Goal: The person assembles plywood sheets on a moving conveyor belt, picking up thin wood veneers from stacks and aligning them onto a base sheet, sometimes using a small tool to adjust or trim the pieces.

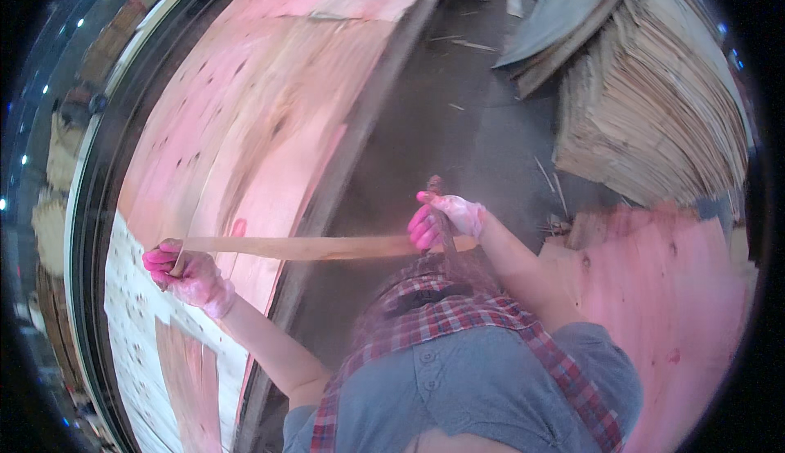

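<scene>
My left hand [195, 278], in a thin translucent glove with pink-stained fingertips, grips one end of a long narrow strip of wood veneer [319, 248]. That strip runs nearly level across the gap between the sheets and my body, and its other end passes by my right hand. My right hand [451, 215], gloved and pink-stained too, is closed around a slim reddish-brown stick-like tool [435, 184] in front of my apron. Whether it also holds the strip cannot be made out. Under my left arm lie pink-tinted veneer sheets [257, 128] and a white, dark-spotted sheet [132, 306].
A tall stack of veneer sheets [638, 103] stands at right, with bent grey sheets [564, 17] leaning at its top. Pink-stained sheets [650, 293] lie beside my right arm. Wood slivers litter the dark floor [484, 128]. A dark rail [343, 177] edges the work surface.
</scene>
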The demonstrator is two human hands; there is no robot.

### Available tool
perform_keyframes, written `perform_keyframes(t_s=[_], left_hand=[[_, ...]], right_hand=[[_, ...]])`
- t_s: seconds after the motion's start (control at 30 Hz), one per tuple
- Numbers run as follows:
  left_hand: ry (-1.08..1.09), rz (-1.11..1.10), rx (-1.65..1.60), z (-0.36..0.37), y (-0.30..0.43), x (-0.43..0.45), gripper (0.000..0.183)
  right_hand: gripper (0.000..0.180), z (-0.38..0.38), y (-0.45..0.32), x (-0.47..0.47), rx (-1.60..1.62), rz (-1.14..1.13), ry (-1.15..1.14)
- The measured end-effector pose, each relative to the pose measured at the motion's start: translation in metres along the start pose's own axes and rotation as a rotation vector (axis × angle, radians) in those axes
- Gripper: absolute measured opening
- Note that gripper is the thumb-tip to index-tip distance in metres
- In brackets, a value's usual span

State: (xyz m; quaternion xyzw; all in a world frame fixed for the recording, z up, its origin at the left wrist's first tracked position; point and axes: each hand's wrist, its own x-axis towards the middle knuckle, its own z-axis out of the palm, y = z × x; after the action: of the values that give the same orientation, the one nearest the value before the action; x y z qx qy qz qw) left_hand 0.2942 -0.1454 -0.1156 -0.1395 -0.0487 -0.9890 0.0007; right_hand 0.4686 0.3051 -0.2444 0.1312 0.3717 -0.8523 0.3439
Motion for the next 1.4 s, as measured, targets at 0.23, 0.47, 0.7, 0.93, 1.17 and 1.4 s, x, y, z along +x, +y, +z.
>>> perform_keyframes(t_s=[0.23, 0.47, 0.7, 0.93, 1.17, 1.4], left_hand=[[-0.092, -0.493, -0.081, 0.078, -0.020, 0.048, 0.009], [-0.121, 0.260, 0.462, 0.116, -0.130, 0.108, 0.013], [-0.112, 0.051, 0.392, 0.095, -0.165, 0.091, 0.047], [0.022, -0.030, 0.188, 0.030, -0.130, -0.015, 0.058], [0.788, 0.477, 0.410, 0.015, -0.101, -0.099, 0.081], [0.785, -0.657, 0.870, 0.013, -0.069, -0.187, 0.078]], right_hand=[[0.062, 0.058, -0.062, 0.108, -0.223, 0.299, -0.578], [0.051, 0.077, -0.104, 0.165, 0.066, -0.068, -0.637], [0.036, 0.005, -0.199, 0.171, 0.608, -0.341, -0.252], [0.039, -0.007, -0.236, 0.191, 0.432, -0.231, 0.163], [0.026, 0.073, -0.205, 0.244, -0.003, -0.260, -0.005], [0.040, 0.138, -0.128, 0.329, -0.157, -0.065, -0.189]])
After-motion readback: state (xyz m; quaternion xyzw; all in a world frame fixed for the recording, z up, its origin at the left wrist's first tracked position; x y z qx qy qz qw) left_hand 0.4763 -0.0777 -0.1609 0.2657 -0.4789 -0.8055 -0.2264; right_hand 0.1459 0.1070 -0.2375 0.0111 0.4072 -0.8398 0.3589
